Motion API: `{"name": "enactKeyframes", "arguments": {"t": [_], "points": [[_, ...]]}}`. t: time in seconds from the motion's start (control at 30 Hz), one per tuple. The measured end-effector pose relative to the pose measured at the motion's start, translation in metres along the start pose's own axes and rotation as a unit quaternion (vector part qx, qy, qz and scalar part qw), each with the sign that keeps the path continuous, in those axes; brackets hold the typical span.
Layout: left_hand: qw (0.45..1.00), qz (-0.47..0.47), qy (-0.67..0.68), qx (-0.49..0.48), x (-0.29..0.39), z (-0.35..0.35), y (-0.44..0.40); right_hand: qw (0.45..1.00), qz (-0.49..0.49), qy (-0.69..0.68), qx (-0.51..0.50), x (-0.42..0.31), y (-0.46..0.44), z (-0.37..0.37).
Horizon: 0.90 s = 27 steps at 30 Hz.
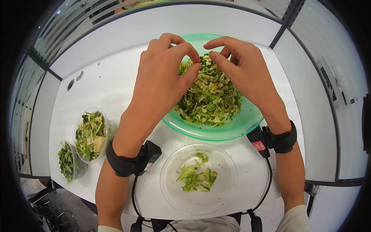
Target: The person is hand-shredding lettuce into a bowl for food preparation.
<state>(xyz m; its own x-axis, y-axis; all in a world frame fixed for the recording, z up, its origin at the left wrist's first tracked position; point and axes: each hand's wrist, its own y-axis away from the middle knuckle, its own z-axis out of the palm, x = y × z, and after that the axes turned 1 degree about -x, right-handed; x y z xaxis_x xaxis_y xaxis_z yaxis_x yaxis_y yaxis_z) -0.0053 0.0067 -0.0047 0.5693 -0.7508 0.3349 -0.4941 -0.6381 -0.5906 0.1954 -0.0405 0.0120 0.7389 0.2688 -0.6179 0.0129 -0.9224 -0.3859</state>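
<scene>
My left hand (pixel 164 67) is over the left side of a wide green bowl (pixel 189 132), its thumb and index fingertips pressed together. Whatever may be between those fingertips is too small to make out. Across from it, my right hand (pixel 245 67) hovers above the bowl's right side, thumb and index finger apart, with nothing plainly held. A heap of chopped leafy greens (pixel 210 96) fills much of the bowl beneath both hands. Closer to me, a clear round plastic container (pixel 172 197) has a few pieces of pale green leaf (pixel 197 178) in it.
Two clear tubs stand at the left: one with cut greens and pale chunks (pixel 91 135), one with darker leaves (pixel 66 162). Black straps with small boxes (pixel 133 158) are on both wrists, their cables running toward me. Panels (pixel 166 23) border the white table (pixel 104 83).
</scene>
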Motion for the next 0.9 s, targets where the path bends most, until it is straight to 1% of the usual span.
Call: {"name": "enactKeyframes", "arguments": {"t": [0.1,0.2,0.27,0.37,0.43,0.47,0.5,0.53,0.6,0.63,0.73,0.77,0.9], "points": [[1.000,0.004,0.000,-0.008,0.000,-0.001,0.000,0.996,-0.066,-0.029,0.050,0.006,0.001,0.007],[1.000,0.013,-0.004,-0.006,0.000,0.001,0.002,1.000,-0.024,-0.016,0.003,0.002,0.003,0.003],[1.000,0.005,0.008,-0.016,0.004,-0.002,0.001,0.994,0.078,-0.006,-0.074,-0.006,-0.001,-0.005],[0.999,0.024,0.015,-0.042,0.001,-0.004,0.001,0.999,0.026,0.000,-0.022,-0.005,0.001,-0.002],[0.997,0.066,0.012,-0.046,0.001,-0.002,0.002,0.998,-0.054,0.008,0.037,0.005,0.004,0.008],[0.995,0.088,0.010,-0.048,0.001,-0.001,0.002,0.998,-0.055,0.007,0.034,0.007,0.003,0.009],[0.994,0.084,0.008,-0.073,0.003,-0.003,0.003,0.998,-0.056,0.005,0.032,0.007,0.003,0.009],[0.994,0.088,-0.008,-0.071,0.003,-0.002,0.004,0.998,-0.056,0.003,0.030,0.007,0.002,0.009],[0.992,0.096,-0.036,-0.067,0.002,-0.001,0.006,1.000,0.001,-0.009,-0.023,0.003,0.002,0.005],[0.992,0.085,-0.054,-0.071,0.003,-0.001,0.007,0.999,-0.006,-0.029,-0.024,0.006,0.003,0.006],[0.995,0.062,-0.069,-0.037,0.000,0.005,0.007,0.998,-0.007,-0.048,-0.027,0.010,0.002,0.011],[0.996,0.058,-0.060,-0.018,-0.002,0.007,0.007,0.999,-0.015,-0.025,-0.031,0.010,0.001,0.011],[0.998,0.053,-0.023,-0.031,0.000,0.002,0.005,0.999,-0.028,-0.036,-0.026,0.007,0.001,0.008]]}}
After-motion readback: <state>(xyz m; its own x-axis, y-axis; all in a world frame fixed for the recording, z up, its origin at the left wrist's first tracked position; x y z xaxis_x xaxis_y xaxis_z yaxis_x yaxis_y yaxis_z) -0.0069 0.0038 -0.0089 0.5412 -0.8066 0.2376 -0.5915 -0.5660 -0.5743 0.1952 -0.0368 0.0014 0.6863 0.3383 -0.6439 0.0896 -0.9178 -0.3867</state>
